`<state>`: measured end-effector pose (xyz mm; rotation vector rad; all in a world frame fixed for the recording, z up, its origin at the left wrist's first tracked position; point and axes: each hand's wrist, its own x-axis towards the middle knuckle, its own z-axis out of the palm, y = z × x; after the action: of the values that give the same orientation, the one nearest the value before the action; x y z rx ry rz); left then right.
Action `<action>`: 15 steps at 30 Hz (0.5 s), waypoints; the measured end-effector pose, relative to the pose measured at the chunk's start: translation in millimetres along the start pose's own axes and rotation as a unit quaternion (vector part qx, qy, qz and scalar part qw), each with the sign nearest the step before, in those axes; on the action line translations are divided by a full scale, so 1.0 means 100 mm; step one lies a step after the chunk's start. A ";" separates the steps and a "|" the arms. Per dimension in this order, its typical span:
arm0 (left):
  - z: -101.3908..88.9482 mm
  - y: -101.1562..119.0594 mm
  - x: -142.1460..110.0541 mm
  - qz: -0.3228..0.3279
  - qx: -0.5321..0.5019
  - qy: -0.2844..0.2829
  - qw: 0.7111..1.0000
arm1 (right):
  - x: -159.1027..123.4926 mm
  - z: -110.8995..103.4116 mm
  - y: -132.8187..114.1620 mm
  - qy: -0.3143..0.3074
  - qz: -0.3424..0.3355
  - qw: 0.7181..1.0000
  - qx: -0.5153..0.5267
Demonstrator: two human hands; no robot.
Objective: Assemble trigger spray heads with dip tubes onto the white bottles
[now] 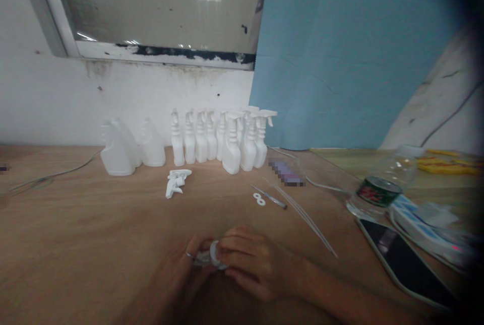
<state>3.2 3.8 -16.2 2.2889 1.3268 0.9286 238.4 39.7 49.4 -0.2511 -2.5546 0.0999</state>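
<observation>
Low at the table's front, my left hand, with a ring on one finger, is closed around a white spray head, which is partly hidden and blurred. My right hand has its fingers wrapped over the round white collar end of the same piece. Beyond my hands, a loose white trigger sprayer lies on its side. Two white washers rest beside a thin pen-like tool. Several thin white tubes lie to the right of it.
At the wall stand several white spray bottles with triggers and headless bottles. On the right are a clear water bottle, a phone, a power strip and a yellow object. A cable runs along the left.
</observation>
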 end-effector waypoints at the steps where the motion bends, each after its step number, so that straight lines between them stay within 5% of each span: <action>1: -0.01 0.02 0.01 0.008 0.006 0.000 1.000 | -0.01 -0.01 0.03 0.002 -0.007 1.000 0.002; 8: -0.14 0.18 0.09 0.100 0.055 -0.023 0.993 | -0.01 0.02 0.05 0.021 0.044 0.999 -0.012; 15: -0.16 0.23 0.11 0.104 0.036 -0.031 0.993 | -0.02 0.09 -0.03 0.013 0.110 0.991 -0.069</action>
<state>11.3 1.2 13.0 2.5277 1.1300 0.8765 234.1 36.0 41.3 -0.5836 -2.5035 0.0022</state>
